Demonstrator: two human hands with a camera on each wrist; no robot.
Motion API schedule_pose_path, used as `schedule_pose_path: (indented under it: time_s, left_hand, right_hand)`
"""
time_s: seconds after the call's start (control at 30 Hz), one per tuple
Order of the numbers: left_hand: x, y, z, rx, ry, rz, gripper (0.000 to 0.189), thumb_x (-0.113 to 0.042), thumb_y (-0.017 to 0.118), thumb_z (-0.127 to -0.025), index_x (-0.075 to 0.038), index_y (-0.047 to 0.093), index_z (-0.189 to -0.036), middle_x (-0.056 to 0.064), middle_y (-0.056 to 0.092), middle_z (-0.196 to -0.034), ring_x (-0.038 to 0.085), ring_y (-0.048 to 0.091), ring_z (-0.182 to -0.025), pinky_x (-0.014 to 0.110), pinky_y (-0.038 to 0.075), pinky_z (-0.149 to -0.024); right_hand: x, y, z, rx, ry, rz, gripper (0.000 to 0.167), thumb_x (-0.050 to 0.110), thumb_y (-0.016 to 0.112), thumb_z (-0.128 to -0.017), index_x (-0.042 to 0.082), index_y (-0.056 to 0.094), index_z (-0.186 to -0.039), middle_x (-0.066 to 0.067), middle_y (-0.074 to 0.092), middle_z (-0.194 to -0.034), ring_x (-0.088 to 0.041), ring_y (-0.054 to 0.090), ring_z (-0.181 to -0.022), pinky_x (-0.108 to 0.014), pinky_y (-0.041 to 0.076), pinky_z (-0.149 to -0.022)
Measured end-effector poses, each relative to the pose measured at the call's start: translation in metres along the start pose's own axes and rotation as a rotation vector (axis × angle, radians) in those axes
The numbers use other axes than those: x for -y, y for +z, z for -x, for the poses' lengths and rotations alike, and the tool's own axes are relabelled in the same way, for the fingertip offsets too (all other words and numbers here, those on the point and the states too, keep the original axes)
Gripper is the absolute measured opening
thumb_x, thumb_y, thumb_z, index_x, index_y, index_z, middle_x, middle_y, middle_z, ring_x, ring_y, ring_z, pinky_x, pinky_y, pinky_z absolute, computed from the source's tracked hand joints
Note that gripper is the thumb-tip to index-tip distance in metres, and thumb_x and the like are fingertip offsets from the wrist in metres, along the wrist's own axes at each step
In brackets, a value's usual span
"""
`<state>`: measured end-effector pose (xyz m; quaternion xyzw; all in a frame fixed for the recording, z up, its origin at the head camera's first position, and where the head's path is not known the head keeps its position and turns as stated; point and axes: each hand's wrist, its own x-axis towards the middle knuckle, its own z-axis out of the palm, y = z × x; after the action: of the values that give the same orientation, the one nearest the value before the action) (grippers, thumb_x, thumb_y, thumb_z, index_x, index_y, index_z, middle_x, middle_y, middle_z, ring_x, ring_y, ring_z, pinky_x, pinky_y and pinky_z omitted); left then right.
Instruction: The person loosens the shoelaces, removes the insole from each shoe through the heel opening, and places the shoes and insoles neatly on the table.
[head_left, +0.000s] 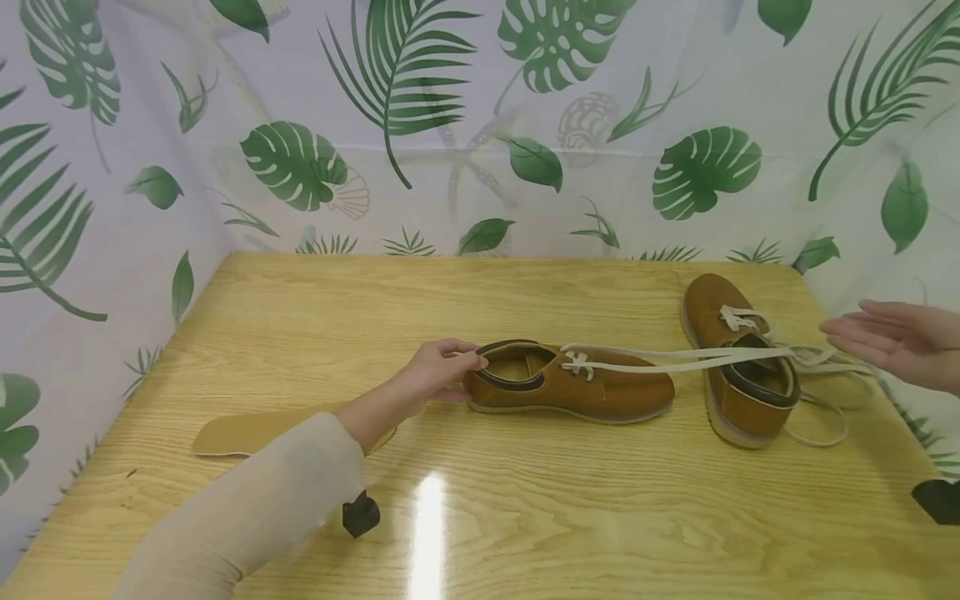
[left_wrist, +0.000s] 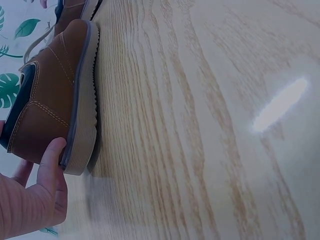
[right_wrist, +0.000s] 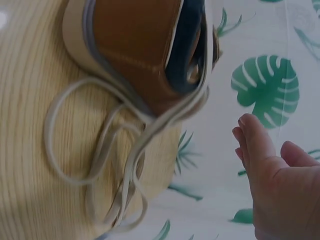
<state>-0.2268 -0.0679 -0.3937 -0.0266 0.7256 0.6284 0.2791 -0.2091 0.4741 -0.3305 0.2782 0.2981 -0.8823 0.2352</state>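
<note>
A brown leather shoe lies in the middle of the table, its toe to the right. My left hand holds its heel, with fingers at the collar and against the back; the left wrist view shows a fingertip on the heel. From its eyelets, long pale laces run right across a second brown shoe, which stands with its toe toward the wall. My right hand is raised beside the lace ends, fingers straight, nothing held. In the right wrist view the loose laces hang looped by the second shoe's heel.
A tan insole-shaped piece lies on the wooden table at left, partly hidden by my left forearm. A leaf-patterned cloth covers the back and sides. Black pieces appear below my left sleeve and at the right edge.
</note>
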Motion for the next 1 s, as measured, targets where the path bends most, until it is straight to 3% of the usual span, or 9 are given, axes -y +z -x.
schedule_pose_path:
  time_s: [0.23,0.47,0.57,0.73,0.8,0.83,0.93,0.97,1.0]
  left_hand:
    - [0.000,0.000,0.000,-0.005,-0.004,-0.003,0.044,-0.017,0.057,-0.091,-0.006,0.050,-0.133,0.014,0.053,-0.131,0.035,0.049,-0.121,0.039,0.056,-0.088]
    - [0.001,0.001,-0.002,-0.005,0.000,-0.004,0.044,-0.017,0.058,-0.090,-0.005,0.051,-0.132,0.014,0.054,-0.128,0.033,0.051,-0.118,0.038,0.057,-0.087]
    - [0.001,0.001,-0.002,-0.006,-0.002,0.002,0.043,-0.016,0.058,-0.090,-0.005,0.051,-0.132,0.014,0.055,-0.128,0.033,0.051,-0.118,0.039,0.056,-0.088]
    - [0.001,0.001,-0.002,-0.003,0.000,0.000,0.042,-0.016,0.056,-0.091,-0.006,0.051,-0.131,0.014,0.055,-0.128,0.034,0.050,-0.119,0.039,0.056,-0.088]
    - [0.001,0.000,-0.002,-0.001,0.001,-0.004,0.041,-0.016,0.056,-0.091,-0.006,0.052,-0.131,0.014,0.055,-0.128,0.034,0.050,-0.119,0.039,0.056,-0.088]
    - [0.001,0.000,-0.003,0.000,0.001,-0.007,0.040,-0.016,0.055,-0.092,-0.006,0.052,-0.130,0.013,0.055,-0.128,0.034,0.050,-0.119,0.039,0.057,-0.087]
    - [0.001,0.000,-0.003,0.001,0.000,-0.008,0.040,-0.016,0.055,-0.092,-0.006,0.052,-0.131,0.013,0.055,-0.128,0.035,0.049,-0.119,0.038,0.057,-0.087]
    - [0.001,0.000,-0.004,0.002,0.000,-0.009,0.040,-0.016,0.055,-0.092,-0.006,0.051,-0.131,0.014,0.054,-0.128,0.035,0.049,-0.120,0.038,0.057,-0.087]
    - [0.001,0.000,-0.004,0.002,0.000,-0.008,0.040,-0.016,0.055,-0.092,-0.006,0.051,-0.131,0.014,0.054,-0.128,0.035,0.049,-0.120,0.038,0.057,-0.087]
  right_hand:
    - [-0.036,0.040,0.000,0.082,0.038,0.091,0.041,0.015,0.038,-0.103,-0.013,0.066,-0.093,-0.029,0.065,-0.101,-0.039,0.063,-0.100,-0.037,0.043,-0.107]
    - [-0.069,0.073,0.000,0.306,0.109,0.262,0.044,0.013,0.027,-0.105,-0.005,0.067,-0.107,-0.025,0.064,-0.112,-0.036,0.062,-0.108,-0.042,0.046,-0.102]
    - [-0.079,0.082,-0.002,0.277,0.057,0.379,0.040,0.011,0.031,-0.104,0.000,0.070,-0.106,-0.020,0.066,-0.110,-0.032,0.064,-0.106,-0.040,0.051,-0.097]
    - [-0.095,0.089,-0.010,0.146,-0.115,0.747,0.030,0.013,0.042,-0.102,0.019,0.072,-0.101,0.000,0.070,-0.104,-0.015,0.067,-0.099,-0.031,0.057,-0.087]
    - [-0.104,0.090,-0.011,0.100,-0.215,0.979,0.024,0.018,0.047,-0.101,0.020,0.066,-0.115,0.002,0.067,-0.113,-0.003,0.064,-0.099,-0.024,0.056,-0.086]
    - [-0.110,0.091,-0.012,0.067,-0.269,1.122,0.027,0.022,0.048,-0.100,0.019,0.062,-0.123,-0.002,0.064,-0.121,-0.006,0.063,-0.103,-0.023,0.056,-0.086]
    - [-0.131,0.100,-0.011,-0.078,-0.424,1.558,0.053,0.040,0.053,-0.096,0.010,0.047,-0.140,-0.016,0.052,-0.136,-0.023,0.055,-0.119,-0.038,0.053,-0.094]
    - [-0.138,0.104,-0.010,-0.117,-0.472,1.694,0.063,0.045,0.053,-0.095,0.006,0.041,-0.142,-0.020,0.048,-0.138,-0.029,0.053,-0.121,-0.039,0.054,-0.089]
    - [-0.146,0.107,-0.010,-0.154,-0.525,1.804,0.066,0.048,0.054,-0.093,0.005,0.041,-0.142,-0.027,0.053,-0.130,-0.033,0.059,-0.110,-0.038,0.056,-0.080]
